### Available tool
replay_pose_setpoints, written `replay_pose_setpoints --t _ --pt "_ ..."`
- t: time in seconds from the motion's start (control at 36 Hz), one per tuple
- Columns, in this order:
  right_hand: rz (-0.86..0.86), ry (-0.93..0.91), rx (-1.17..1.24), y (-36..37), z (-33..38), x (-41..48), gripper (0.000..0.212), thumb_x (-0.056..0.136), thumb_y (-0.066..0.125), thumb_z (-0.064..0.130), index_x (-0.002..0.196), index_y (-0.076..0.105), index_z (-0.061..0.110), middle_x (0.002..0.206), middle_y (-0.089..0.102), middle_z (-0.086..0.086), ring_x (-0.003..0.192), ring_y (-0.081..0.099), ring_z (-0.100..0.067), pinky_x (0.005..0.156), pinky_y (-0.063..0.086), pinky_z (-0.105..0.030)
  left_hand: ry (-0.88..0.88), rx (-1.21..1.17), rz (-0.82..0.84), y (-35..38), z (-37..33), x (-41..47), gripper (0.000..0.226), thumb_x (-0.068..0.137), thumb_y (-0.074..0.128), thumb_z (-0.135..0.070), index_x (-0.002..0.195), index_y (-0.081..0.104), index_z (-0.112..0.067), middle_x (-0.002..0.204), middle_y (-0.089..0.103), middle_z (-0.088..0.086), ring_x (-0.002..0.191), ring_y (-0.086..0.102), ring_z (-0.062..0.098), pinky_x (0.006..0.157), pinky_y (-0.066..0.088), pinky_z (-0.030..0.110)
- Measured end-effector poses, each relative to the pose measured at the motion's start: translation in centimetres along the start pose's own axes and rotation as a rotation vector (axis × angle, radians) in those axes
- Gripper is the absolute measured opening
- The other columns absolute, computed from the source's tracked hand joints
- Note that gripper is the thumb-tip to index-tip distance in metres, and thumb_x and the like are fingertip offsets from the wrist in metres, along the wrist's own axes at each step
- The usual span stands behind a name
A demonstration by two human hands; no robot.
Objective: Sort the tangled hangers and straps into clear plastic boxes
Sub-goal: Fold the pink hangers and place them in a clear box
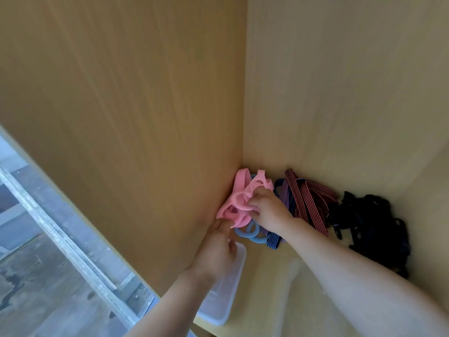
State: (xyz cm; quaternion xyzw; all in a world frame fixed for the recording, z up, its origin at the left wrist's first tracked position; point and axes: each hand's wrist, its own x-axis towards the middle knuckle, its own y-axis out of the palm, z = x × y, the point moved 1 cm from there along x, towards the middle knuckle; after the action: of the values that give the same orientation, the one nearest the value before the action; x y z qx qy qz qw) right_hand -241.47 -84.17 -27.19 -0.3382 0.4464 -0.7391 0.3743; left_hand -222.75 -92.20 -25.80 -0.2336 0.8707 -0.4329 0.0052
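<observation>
Pink looped plastic hangers [239, 203] lie bunched in the cupboard corner, clutched by the right hand [267, 210]'s curled fingers. The left hand [216, 251] touches their lower edge, its hold unclear. Untangling seems underway; next they need lifting free of the blue rings [250, 231] beneath the fingertips. The clear plastic box [228, 295] under the left wrist shows no contents I can make out.

One camera only, worn on the person's head, looking forward and steeply down into a wooden cupboard's [145, 105] inner corner. It sits close over the left hand [216, 249] and right hand [267, 210] at the pink hangers [240, 203], with floor [36, 276] showing lower left.
</observation>
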Motion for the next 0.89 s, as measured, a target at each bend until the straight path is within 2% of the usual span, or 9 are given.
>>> replay_pose_setpoints --t 0.11,0.19,0.39,0.5,0.56,0.61,0.72,0.83,0.89 --pt "0.015 0.086 0.113 0.2 -1.6 -0.3 0.013 0.09 0.063 0.015 0.084 0.07 0.005 0.139 0.045 -0.012 0.12 0.05 -0.028 0.091 0.038 -0.025 0.01 -0.013 0.015 0.3 -0.2 0.5 0.043 0.081 0.053 0.0 0.122 0.057 -0.013 0.123 0.055 0.002 0.111 0.051 0.009 0.089 0.016 -0.008" --pt "0.124 0.079 0.164 0.1 -2.0 0.0 0.016 0.094 0.057 0.02 0.096 0.072 0.015 0.147 0.043 -0.003 0.137 0.039 -0.019 0.108 0.036 -0.033 0.023 -0.041 0.017 0.4 -0.3 1.0 0.04 0.081 0.053 0.0 0.118 0.058 -0.013 0.116 0.055 -0.001 0.105 0.052 0.006 0.087 0.023 -0.005" --pt "0.109 0.075 0.164 0.2 -1.9 1.2 0.009 0.094 0.056 0.013 0.09 0.06 0.006 0.134 0.04 -0.001 0.107 0.056 -0.023 0.094 0.048 -0.034 0.045 -0.086 0.015 0.6 -0.4 1.4 0.044 0.082 0.052 0.002 0.122 0.057 -0.014 0.118 0.054 -0.004 0.107 0.048 0.001 0.092 0.026 -0.002" --pt "0.112 0.057 0.166 0.3 -2.0 1.9 0.005 0.093 0.057 0.013 0.091 0.059 0.009 0.126 0.043 -0.002 0.105 0.057 -0.025 0.088 0.048 -0.029 0.04 -0.086 -0.005 0.4 -0.3 1.6 0.042 0.08 0.051 0.005 0.117 0.06 -0.012 0.117 0.056 -0.002 0.106 0.049 0.001 0.092 0.026 -0.001" --pt "0.071 0.085 0.18 0.0 -2.3 2.0 0.015 0.092 0.059 0.009 0.106 0.062 0.007 0.125 0.045 0.0 0.111 0.055 -0.023 0.088 0.044 -0.018 0.044 -0.094 -0.018 0.3 -0.5 1.7 0.042 0.078 0.05 0.006 0.115 0.061 -0.011 0.116 0.055 -0.001 0.108 0.05 0.005 0.093 0.026 -0.001" --pt "0.031 0.116 0.161 -0.6 -2.4 2.3 0.03 0.091 0.058 0.006 0.121 0.061 0.003 0.129 0.045 -0.004 0.112 0.052 -0.022 0.091 0.037 -0.016 0.055 -0.114 -0.043 0.0 -0.8 1.9 0.042 0.078 0.051 0.009 0.114 0.062 -0.01 0.114 0.052 -0.006 0.106 0.047 -0.001 0.092 0.025 -0.002" --pt "-0.019 0.129 0.137 -2.5 -2.3 2.7 0.027 0.087 0.055 -0.004 0.109 0.07 0.003 0.126 0.049 -0.007 0.11 0.051 -0.024 0.092 0.038 -0.021 0.073 -0.131 -0.056 -0.4 -1.2 2.6 0.029 0.081 0.051 0.01 0.102 0.064 -0.004 0.106 0.056 -0.004 0.097 0.049 -0.002 0.089 0.034 0.003" --pt "-0.127 0.088 0.193 -6.0 -1.6 3.5 0.025 0.087 0.057 -0.004 0.108 0.07 0.004 0.113 0.061 -0.01 0.1 0.059 -0.026 0.086 0.046 -0.032 0.046 -0.11 -0.05 -1.1 -1.6 3.9 0.023 0.082 0.052 0.004 0.101 0.061 -0.004 0.103 0.057 0.004 0.091 0.055 0.012 0.083 0.046 0.023" --pt "-0.2 0.09 0.244 -8.3 -1.0 4.1 0.027 0.087 0.057 -0.004 0.11 0.07 0.005 0.11 0.065 -0.01 0.097 0.06 -0.025 0.084 0.045 -0.032 0.067 -0.123 -0.069 -1.9 -2.4 4.7 0.023 0.083 0.053 0.003 0.1 0.063 -0.007 0.1 0.057 0.003 0.087 0.053 0.009 0.079 0.044 0.018"
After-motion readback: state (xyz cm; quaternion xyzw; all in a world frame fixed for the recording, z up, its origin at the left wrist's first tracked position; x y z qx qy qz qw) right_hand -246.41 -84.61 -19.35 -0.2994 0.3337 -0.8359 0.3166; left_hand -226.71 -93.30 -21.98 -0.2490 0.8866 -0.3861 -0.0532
